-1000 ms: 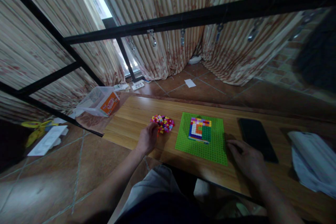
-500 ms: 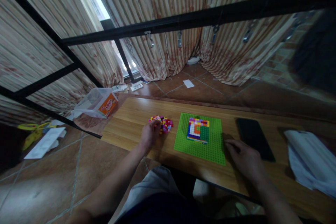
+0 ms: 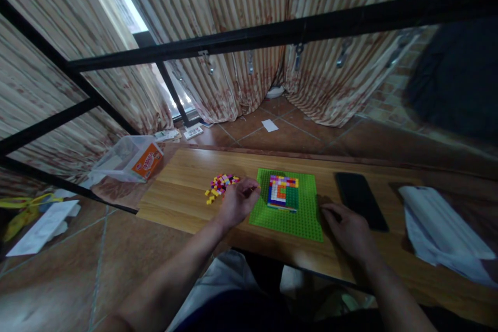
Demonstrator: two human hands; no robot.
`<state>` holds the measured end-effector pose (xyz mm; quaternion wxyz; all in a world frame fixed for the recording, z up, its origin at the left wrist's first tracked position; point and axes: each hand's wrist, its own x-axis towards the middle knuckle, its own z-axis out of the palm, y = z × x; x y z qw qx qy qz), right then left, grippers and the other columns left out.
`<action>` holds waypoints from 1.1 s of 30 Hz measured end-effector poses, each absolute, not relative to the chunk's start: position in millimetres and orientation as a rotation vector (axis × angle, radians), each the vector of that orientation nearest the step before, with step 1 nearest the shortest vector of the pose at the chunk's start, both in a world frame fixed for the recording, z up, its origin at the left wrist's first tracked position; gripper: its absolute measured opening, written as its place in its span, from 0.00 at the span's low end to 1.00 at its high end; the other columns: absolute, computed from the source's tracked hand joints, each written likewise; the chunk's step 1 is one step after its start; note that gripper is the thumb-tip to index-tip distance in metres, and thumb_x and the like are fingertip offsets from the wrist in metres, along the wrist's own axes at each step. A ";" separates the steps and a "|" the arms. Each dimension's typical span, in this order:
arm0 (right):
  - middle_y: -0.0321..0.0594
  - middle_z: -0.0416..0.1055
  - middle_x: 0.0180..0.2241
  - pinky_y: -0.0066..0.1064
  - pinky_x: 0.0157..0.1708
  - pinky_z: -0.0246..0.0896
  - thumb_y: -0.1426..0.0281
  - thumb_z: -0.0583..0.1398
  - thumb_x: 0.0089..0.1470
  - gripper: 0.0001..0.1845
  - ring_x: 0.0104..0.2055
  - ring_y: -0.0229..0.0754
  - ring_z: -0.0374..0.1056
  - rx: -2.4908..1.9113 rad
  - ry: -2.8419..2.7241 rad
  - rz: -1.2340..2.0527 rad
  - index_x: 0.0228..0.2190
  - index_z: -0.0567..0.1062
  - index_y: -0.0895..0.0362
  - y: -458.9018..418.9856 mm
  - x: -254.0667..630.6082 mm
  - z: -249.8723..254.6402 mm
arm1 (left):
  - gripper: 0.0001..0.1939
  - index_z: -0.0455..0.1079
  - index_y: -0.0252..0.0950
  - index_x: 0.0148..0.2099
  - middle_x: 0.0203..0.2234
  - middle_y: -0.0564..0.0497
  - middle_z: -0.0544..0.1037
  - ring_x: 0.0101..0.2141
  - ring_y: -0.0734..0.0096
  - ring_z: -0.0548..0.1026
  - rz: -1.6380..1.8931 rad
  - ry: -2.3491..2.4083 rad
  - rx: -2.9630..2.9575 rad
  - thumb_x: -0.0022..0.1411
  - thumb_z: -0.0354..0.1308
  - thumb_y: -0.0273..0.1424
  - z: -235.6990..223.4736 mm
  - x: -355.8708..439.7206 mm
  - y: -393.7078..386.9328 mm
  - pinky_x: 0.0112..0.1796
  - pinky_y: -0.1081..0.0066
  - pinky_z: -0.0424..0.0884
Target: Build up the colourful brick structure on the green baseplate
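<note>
My left hand (image 3: 240,199) is closed in a pinch over the left edge of the green baseplate (image 3: 260,212). A tiny yellowish speck shows at its fingertips, seemingly a small building brick (image 3: 259,187). Left of that hand lies a pile of loose bricks (image 3: 222,181) in pink, yellow and red, with a few yellow ones apart. On the baseplate stands a low square block of bricks (image 3: 283,193) in white, orange, green, blue and purple. My right hand (image 3: 346,225) lies at the baseplate's right edge, fingers curled together; what they may hold is hidden.
A black phone (image 3: 361,201) lies beyond my right hand on the wooden table (image 3: 175,181). Farther right is a white bundle (image 3: 443,233). A clear plastic bin (image 3: 128,158) with an orange label stands on the floor at left. A black metal rail (image 3: 249,44) crosses behind the table.
My left hand has moved right, from the brick pile to the baseplate's left edge. My right hand stays beside the baseplate. The whole view has shifted slightly.
</note>
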<state>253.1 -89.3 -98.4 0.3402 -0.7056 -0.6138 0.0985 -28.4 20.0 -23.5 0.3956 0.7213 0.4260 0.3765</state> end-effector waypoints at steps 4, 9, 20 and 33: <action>0.40 0.80 0.38 0.35 0.40 0.70 0.62 0.54 0.58 0.15 0.38 0.45 0.76 -1.834 -1.592 0.274 0.35 0.79 0.52 -88.9 252.4 -96.1 | 0.10 0.76 0.37 0.40 0.30 0.52 0.79 0.29 0.73 0.75 0.888 1.032 1.970 0.62 0.54 0.30 -24.6 -8.3 21.1 0.32 0.75 0.70; 0.41 0.79 0.39 0.36 0.40 0.69 0.62 0.53 0.59 0.15 0.39 0.46 0.76 -1.859 -1.600 0.290 0.35 0.79 0.53 -88.3 251.6 -93.8 | 0.14 0.75 0.40 0.49 0.40 0.49 0.82 0.39 0.67 0.79 0.852 1.022 2.081 0.66 0.52 0.31 -25.4 -3.0 25.7 0.42 0.69 0.73; 0.40 0.79 0.38 0.35 0.39 0.69 0.62 0.53 0.59 0.15 0.38 0.45 0.76 -1.846 -1.597 0.293 0.35 0.79 0.52 -87.7 252.3 -93.9 | 0.08 0.79 0.41 0.40 0.41 0.49 0.80 0.44 0.66 0.76 1.049 1.041 2.067 0.63 0.58 0.30 -37.8 7.2 31.6 0.50 0.64 0.71; 0.41 0.79 0.39 0.35 0.41 0.69 0.61 0.53 0.60 0.15 0.39 0.45 0.76 -1.858 -1.597 0.307 0.35 0.79 0.52 -88.4 252.6 -93.7 | 0.08 0.77 0.39 0.34 0.40 0.48 0.78 0.43 0.67 0.76 1.124 1.099 1.872 0.56 0.60 0.21 -55.6 17.2 37.6 0.51 0.63 0.70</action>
